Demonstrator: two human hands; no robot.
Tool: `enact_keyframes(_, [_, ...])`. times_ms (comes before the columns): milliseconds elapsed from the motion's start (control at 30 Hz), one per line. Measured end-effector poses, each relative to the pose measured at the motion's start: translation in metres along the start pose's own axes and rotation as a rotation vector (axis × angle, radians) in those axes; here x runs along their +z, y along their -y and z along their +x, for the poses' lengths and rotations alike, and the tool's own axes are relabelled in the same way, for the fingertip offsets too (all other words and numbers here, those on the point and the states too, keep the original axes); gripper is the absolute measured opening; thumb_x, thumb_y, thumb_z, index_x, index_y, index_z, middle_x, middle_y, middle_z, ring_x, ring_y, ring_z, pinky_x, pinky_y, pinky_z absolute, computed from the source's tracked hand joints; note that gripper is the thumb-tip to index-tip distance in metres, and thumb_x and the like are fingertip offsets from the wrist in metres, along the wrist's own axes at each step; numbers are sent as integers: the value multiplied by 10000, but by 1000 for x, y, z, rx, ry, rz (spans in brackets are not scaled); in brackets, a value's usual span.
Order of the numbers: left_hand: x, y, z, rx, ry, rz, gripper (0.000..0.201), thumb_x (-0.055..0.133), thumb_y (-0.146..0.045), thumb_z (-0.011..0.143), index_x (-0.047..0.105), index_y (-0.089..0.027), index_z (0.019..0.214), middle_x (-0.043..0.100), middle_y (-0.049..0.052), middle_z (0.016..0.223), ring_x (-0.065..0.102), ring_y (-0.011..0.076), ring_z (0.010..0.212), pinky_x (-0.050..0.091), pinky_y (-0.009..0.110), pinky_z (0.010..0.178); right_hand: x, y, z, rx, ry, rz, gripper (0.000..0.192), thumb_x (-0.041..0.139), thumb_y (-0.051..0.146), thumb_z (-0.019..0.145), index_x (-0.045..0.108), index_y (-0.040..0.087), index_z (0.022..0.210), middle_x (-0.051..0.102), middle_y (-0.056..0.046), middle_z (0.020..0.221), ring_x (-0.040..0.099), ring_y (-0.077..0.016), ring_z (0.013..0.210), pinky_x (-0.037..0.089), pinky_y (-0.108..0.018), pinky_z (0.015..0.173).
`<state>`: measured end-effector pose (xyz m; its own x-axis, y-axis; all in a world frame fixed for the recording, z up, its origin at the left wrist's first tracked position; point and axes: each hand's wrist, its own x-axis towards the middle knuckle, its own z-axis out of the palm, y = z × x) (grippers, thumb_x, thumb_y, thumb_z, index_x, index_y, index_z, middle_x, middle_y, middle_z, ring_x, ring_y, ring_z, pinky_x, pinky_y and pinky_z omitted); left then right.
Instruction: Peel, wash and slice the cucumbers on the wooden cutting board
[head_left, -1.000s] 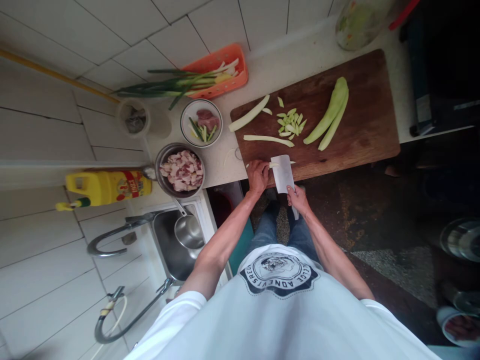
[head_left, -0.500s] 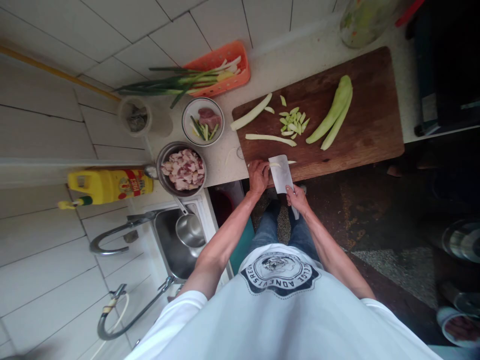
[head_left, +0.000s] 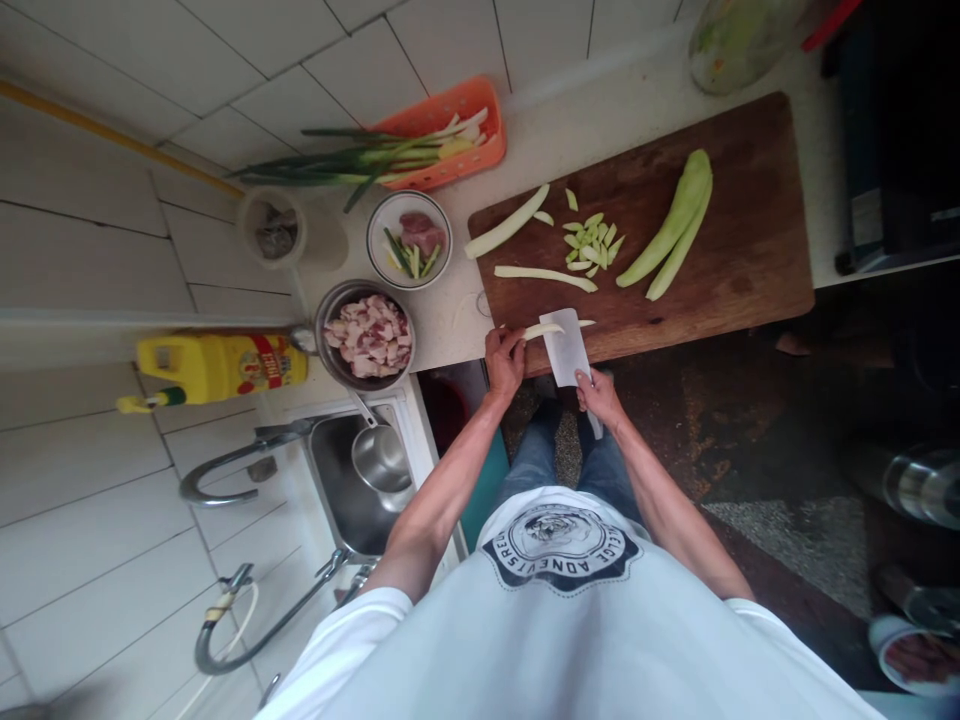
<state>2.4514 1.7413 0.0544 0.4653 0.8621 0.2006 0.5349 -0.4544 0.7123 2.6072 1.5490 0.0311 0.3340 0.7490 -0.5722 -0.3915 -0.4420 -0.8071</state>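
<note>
My right hand (head_left: 600, 397) is closed round the handle of a broad cleaver (head_left: 568, 350), whose blade stands at the front edge of the wooden cutting board (head_left: 720, 270). Between the fingertips of my left hand (head_left: 506, 362) is one end of a pale green vegetable strip (head_left: 538, 331). Its other end lies against the blade, and a thin tip pokes out beyond. Further back on the board are a pile of small slanted pieces (head_left: 592, 243), two loose strips and two long peeled halves (head_left: 671, 225) of a gourd- or cucumber-like vegetable.
Left of the board stand a metal bowl of chopped raw meat (head_left: 367, 338), a plate with meat and scallion pieces (head_left: 409, 240), and an orange basket with scallions (head_left: 480, 130). A sink (head_left: 337, 500) holds a small pot. A yellow oil jug (head_left: 217, 370) is by the wall.
My left hand has shifted slightly left along the strip, so more of it shows between my fingers and the blade. The cleaver has barely moved in the same grip.
</note>
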Motion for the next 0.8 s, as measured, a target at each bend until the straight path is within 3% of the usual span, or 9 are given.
enact_keyframes(567, [0, -10, 2, -70, 21, -8, 311, 589, -421, 1093, 837, -241, 1145, 638, 121, 1107, 625, 277, 1124, 550, 504, 1050, 2, 5, -4, -7, -11, -42, 525, 646, 774, 919, 513, 268, 874, 447, 89, 546, 415, -110, 431, 408, -248, 418])
enact_keyframes(800, [-7, -3, 20, -67, 124, -29, 260, 612, -329, 1070, 849, -240, 1125, 658, 109, 1084, 653, 263, 1062, 573, 459, 1001, -1, 14, -6, -64, -17, -82, 530, 623, 769, 951, 519, 259, 852, 472, 75, 549, 454, -114, 444, 416, -251, 429])
